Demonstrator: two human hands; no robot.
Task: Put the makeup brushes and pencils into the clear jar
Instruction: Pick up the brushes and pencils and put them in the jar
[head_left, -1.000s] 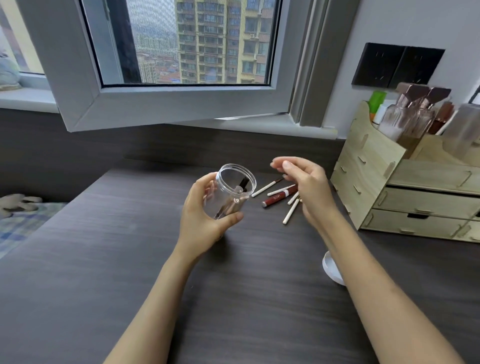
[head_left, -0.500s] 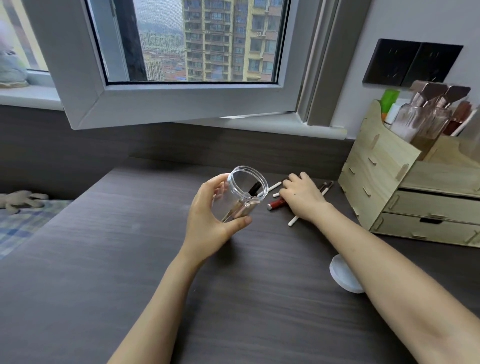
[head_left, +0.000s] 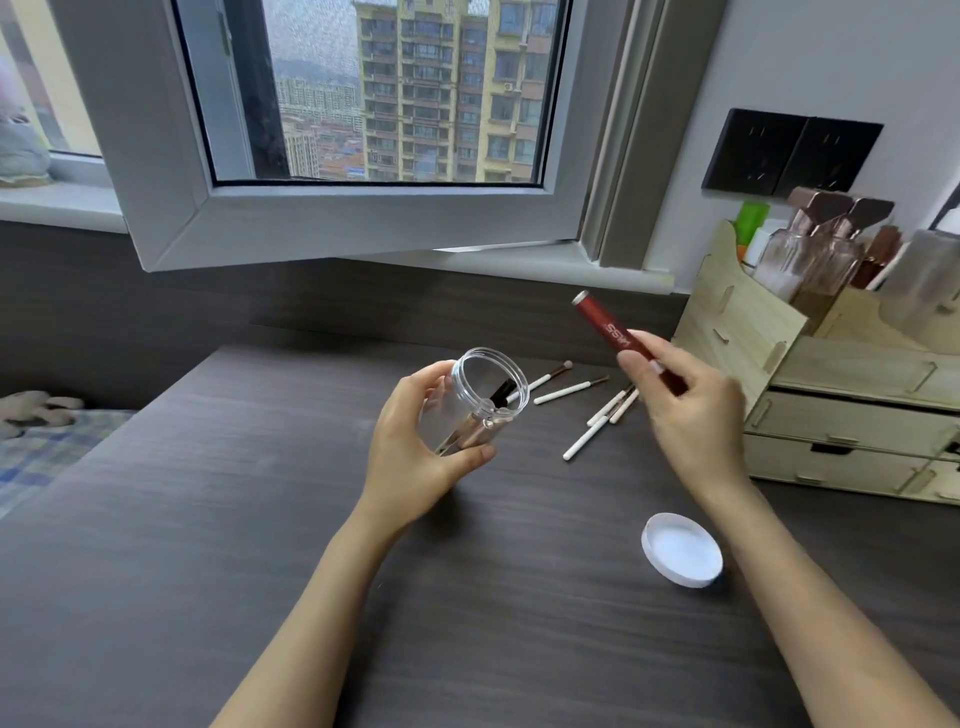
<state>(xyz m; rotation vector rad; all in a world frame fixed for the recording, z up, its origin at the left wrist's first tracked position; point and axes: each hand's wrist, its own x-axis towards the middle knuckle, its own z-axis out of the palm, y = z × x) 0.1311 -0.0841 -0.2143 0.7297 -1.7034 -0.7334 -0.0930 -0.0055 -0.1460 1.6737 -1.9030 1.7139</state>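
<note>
surface: dark wood-grain desk (head_left: 260, 519) | on it: white-handled brushes (head_left: 587, 436), white lid (head_left: 681, 556), wooden organizer (head_left: 831, 415)

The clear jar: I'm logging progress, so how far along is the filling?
Early on. Done: the clear jar, held tilted in the left hand, already holds at least one dark-tipped item, and its white lid lies off on the desk. In hand: the right hand holds the red tube raised. Left: several white-handled brushes on the desk.
</note>
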